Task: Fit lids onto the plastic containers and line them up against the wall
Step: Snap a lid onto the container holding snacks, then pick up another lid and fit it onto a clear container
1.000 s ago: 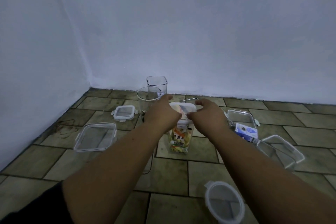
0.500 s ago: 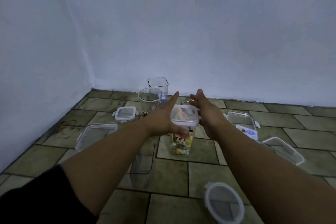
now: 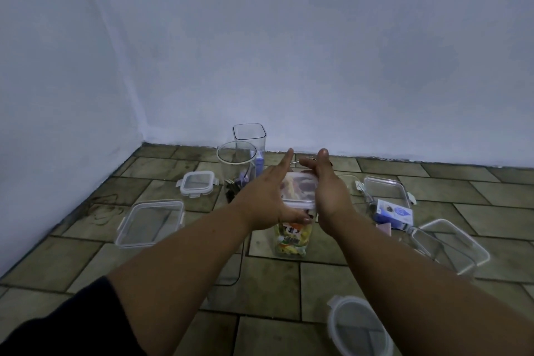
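Tall container (image 3: 291,237) stood upright at frame centre, lid (image 3: 300,186) on top, squarely between my palms. Left hand (image 3: 267,199) and right hand (image 3: 329,193) flanked the lid with straight fingers (both equally near); wall (image 3: 318,66) lay beyond.

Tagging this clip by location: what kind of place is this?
Probably a corner of an indoor room: a tiled floor, plain pale walls meeting at left, and plastic containers on it.

Dark sleeve (image 3: 66,324), bare forearms.
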